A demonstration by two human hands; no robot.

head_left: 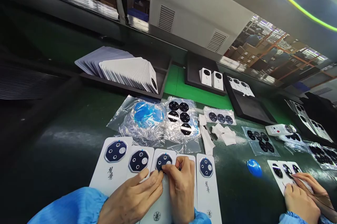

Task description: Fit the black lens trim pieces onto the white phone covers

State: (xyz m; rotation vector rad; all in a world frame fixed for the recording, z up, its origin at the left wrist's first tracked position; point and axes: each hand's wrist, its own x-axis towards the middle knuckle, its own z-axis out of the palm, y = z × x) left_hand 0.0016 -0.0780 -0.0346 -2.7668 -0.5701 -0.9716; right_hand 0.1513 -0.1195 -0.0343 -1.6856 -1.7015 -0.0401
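Observation:
Several white phone-back-shaped panels lie side by side in front of me, each with a dark octagonal disc with round holes near its top. My left hand [133, 196] lies across the panels with fingers stretched out, its fingertips by the lower edge of the middle panel's disc [163, 160]. My right hand [183, 185] pinches at the lower right of that same disc; anything between thumb and finger is too small to make out. The leftmost panel [98, 171] and the rightmost panel [207, 196] are untouched, while my right hand partly covers the panel beside the middle one.
Behind the panels are clear plastic film with blue pieces [149, 114], a sheet of black discs [184, 117] and white paper scraps [225, 134]. Black trays [121, 85] of panels stand farther back. At right, a co-worker's hands [302, 196] handle similar panels near a blue disc [254, 168].

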